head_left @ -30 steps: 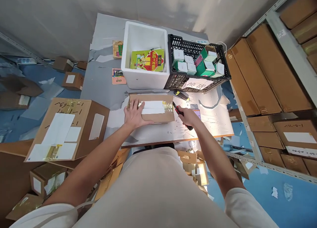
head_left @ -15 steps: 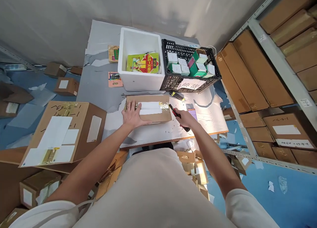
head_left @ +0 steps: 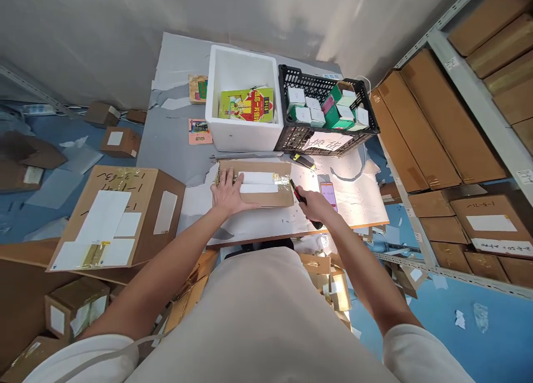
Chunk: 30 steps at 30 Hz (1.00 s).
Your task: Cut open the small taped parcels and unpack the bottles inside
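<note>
A flat brown cardboard box (head_left: 266,200) with white labels and clear tape lies near the table's front edge. My left hand (head_left: 229,195) rests on its left end with fingers spread, pressing on the top. In my right hand (head_left: 315,206) is a red and black utility knife (head_left: 298,193), gripped by its handle. Its tip is at the right end of the box, close to the taped edge; whether the blade is in the tape is too small to tell. A second, yellow and black utility knife (head_left: 303,161) lies behind the box's right corner.
Behind the box stand a white foam bin (head_left: 245,136) holding booklets and a black crate (head_left: 287,141) holding small cartons. A lit phone (head_left: 328,195) lies right of my right hand. A large carton (head_left: 144,222) stands at left; shelves of boxes (head_left: 428,122) rise at right.
The view has shifted slightly, so everything sits further right. The knife tip is a little lower along the box's right end. My left hand stays on the box.
</note>
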Each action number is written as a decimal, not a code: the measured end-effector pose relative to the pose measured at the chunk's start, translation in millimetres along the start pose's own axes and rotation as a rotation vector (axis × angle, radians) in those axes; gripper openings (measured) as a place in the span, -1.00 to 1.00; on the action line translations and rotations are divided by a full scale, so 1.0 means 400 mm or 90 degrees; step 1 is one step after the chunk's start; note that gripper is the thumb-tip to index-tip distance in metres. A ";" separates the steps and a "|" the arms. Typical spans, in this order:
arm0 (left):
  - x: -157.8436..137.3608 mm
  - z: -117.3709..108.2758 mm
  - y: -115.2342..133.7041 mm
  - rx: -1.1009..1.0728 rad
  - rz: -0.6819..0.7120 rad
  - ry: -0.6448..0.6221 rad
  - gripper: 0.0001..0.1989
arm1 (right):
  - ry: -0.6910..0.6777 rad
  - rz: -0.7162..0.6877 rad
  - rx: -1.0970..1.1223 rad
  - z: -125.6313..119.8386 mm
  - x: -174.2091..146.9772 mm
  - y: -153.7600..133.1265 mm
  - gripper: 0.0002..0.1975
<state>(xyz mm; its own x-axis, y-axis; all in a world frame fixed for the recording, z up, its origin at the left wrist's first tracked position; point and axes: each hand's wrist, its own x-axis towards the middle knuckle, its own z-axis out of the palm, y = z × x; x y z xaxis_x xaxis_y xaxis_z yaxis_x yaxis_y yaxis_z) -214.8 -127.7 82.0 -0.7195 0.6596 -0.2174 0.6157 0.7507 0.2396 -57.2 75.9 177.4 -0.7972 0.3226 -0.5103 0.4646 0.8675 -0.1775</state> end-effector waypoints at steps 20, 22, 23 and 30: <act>-0.004 0.005 -0.010 0.009 0.014 0.045 0.21 | 0.047 0.099 0.384 0.079 0.037 0.083 -0.43; -0.004 0.006 -0.010 0.002 -0.002 0.054 0.21 | 0.054 0.100 0.483 0.108 0.052 0.101 -0.41; -0.003 0.006 -0.011 -0.003 -0.010 0.060 0.21 | 0.073 0.108 0.518 0.120 0.057 0.108 -0.40; 0.016 -0.015 -0.027 -0.029 0.012 0.021 0.36 | 0.093 0.095 0.710 0.172 0.076 0.127 -0.32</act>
<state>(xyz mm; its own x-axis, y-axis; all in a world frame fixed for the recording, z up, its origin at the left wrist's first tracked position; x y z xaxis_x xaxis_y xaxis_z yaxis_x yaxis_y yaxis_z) -228.0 -131.9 83.7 -0.7189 0.6709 -0.1820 0.6138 0.7355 0.2868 -31.5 103.8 95.0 -0.7086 0.4987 -0.4991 0.5849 0.0196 -0.8109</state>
